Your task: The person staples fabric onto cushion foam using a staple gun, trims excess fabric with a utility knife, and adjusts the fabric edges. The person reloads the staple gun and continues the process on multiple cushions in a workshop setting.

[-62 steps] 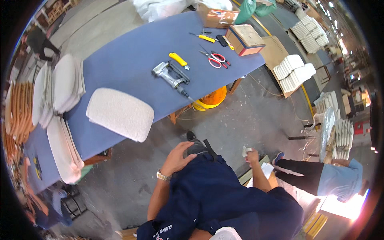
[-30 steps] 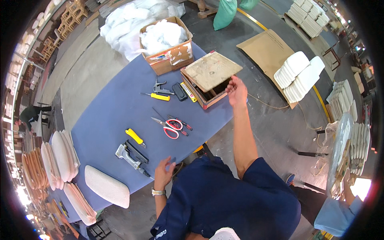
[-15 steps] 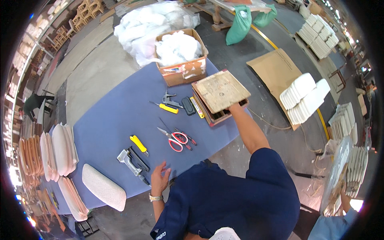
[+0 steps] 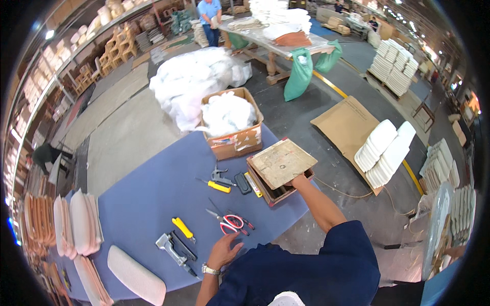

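My right hand [image 4: 298, 181] reaches in at the near edge of a wooden box [image 4: 260, 186], under a loose board [image 4: 282, 160] lying tilted across its top. Its fingers are hidden, so its grip cannot be made out. My left hand [image 4: 224, 252] is open, fingers apart, at the table's near edge. Just beyond it are scissors [image 4: 234, 221] with red-and-white handles and a thin dark tool. Left of that hand are a staple gun [image 4: 172, 251] and a yellow-handled cutter [image 4: 182, 228]. A yellow screwdriver [image 4: 219, 187], a grey trigger tool [image 4: 221, 176] and a black case [image 4: 242, 183] lie beside the box.
The blue-covered table [image 4: 138, 204] carries a carton [image 4: 237, 145] of white stuffing at its far end. Padded pale panels [image 4: 135, 275] stand and lie at the left. White pads [image 4: 380, 153] rest on cardboard on the floor, right. A person [image 4: 209, 20] stands far back.
The view has tilted up, showing more of the far workshop. My left hand has moved right and forward, close to the scissors. My right hand stays at the box under the board.
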Demonstrator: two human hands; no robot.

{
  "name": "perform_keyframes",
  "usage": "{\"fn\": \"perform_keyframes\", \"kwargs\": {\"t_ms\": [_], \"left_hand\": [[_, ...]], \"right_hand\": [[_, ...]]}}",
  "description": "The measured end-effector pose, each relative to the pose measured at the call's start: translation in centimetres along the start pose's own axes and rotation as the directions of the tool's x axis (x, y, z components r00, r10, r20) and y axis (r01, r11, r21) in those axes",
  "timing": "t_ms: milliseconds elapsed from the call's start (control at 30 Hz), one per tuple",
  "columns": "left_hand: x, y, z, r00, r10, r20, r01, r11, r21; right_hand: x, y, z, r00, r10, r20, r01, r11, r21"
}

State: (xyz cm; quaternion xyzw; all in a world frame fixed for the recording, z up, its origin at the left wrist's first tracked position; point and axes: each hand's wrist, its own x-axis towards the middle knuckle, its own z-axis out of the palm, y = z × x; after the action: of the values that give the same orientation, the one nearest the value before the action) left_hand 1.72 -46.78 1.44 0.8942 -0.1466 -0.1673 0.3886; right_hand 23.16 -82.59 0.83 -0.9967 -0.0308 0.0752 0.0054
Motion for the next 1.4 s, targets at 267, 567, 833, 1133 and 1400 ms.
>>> {"fn": "perform_keyframes", "kwargs": {"t_ms": [267,567,833,1133,1400], "left_hand": [[15.6,7.6,-2.7,0.879,0.471,0.076,-0.477,0.873,0.105],[26.0,15.9,-2.5,0.818,0.488,0.304,-0.466,0.872,-0.149],[19.6,7.8,-5.8,0.911,0.234,0.340,-0.115,0.935,-0.335],[-20.7,-4.4,-1.3,0.797,-0.603,0.035,0.022,-0.029,-0.999],[-29.8,-6.0,18.7,0.113,-0.936,0.333,-0.301,-0.352,-0.886]], "right_hand": [[-2.9,2.5,-10.1,0.947,0.145,0.286,-0.192,0.971,0.142],[-3.1,8.3,-9.9,0.869,-0.481,0.112,0.113,0.415,0.903],[-1.8,3.3,-7.0,0.797,-0.602,0.041,0.088,0.184,0.979],[3.3,-0.9,0.7,0.995,-0.059,0.080,-0.048,0.422,0.905],[6.6,-5.7,3.4,0.994,-0.101,-0.043,0.110,0.922,0.370]]}}
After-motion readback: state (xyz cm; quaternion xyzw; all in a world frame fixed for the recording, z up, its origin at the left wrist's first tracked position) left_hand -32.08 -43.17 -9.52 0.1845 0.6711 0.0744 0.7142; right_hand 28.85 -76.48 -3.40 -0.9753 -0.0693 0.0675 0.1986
